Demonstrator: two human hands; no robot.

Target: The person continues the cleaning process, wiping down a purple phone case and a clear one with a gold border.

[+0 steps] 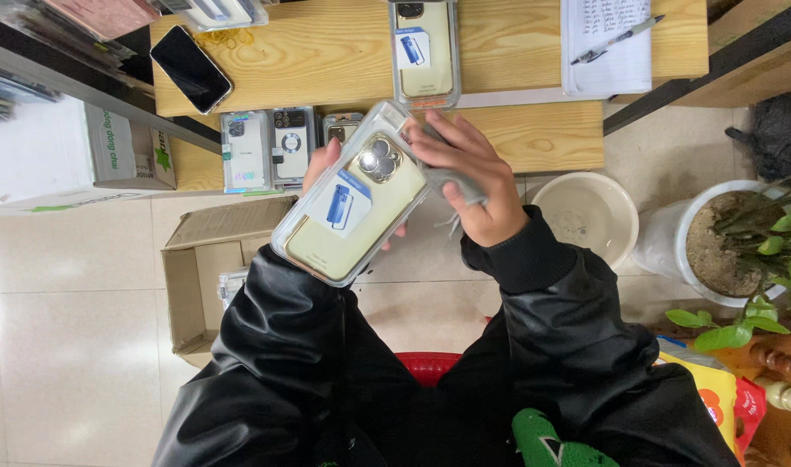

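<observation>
Just below the wooden table (534,138), our left hand (326,164) and right hand (469,177) grip a clear phone-case package (352,199), long axis slanting up-right toward it.

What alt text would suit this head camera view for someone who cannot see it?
Two hands, left and right, hold a clear boxed phone case above a wooden table. More boxed cases, a phone and a notepad lie there.

- Both arms in black sleeves, reaching forward, forearms converging toward the middle of view.
- Left hand (325,164) mostly hidden; fingertips show at upper edge, more fingers curl out below, gripping from beneath.
- Right hand (469,177) back up, fingers bent and closed in a grip, wrist flexed inward, ribbed cuff at wrist.
</observation>
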